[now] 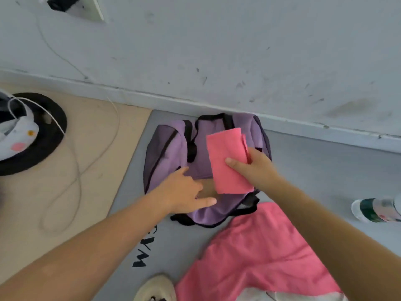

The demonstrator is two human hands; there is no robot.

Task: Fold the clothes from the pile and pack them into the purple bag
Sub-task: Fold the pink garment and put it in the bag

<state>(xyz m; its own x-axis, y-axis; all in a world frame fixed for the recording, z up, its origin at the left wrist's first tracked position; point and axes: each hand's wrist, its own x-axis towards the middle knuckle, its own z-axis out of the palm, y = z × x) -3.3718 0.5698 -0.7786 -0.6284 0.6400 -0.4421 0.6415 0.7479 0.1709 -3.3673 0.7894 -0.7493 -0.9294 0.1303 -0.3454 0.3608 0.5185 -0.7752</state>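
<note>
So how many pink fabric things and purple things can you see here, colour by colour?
Pink: 2, the folded pink cloth gripped by the right hand, and the loose pink garment on the grey mat.
Purple: 1, the purple bag, with the left hand at its opening.
Total: 3

Folded cloth (227,159) above bag (169,148); clothes pile (256,253) nearer, right.
</note>
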